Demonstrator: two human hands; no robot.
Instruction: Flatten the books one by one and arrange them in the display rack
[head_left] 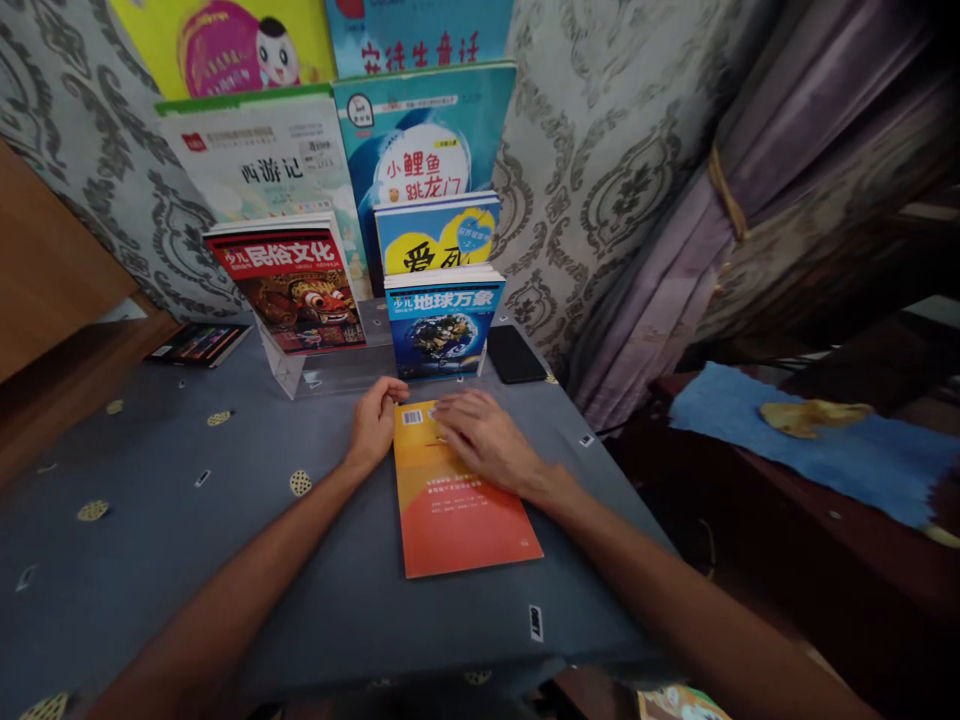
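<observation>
An orange and yellow book (465, 530) lies flat on the table with a barcode near its far left corner. My right hand (486, 440) rests palm down across the upper right of its cover, fingers stretched out and lightly bent. Beside the book's far left corner is my left hand (373, 425), its fingers loosely bent and apart from a grip. Just beyond both hands, a blue book with a globe on its cover (442, 335) stands upright in a clear display stand (289, 375). Left of it stands a red-topped book with a mask picture (300, 300).
Taller books, including a white one (262, 160) and a teal one (427, 130), rise in tiers behind. A black phone (516, 355) lies right of the stand, a dark book (196, 344) at left. A blue cloth (795, 440) covers a surface beyond the table's right edge.
</observation>
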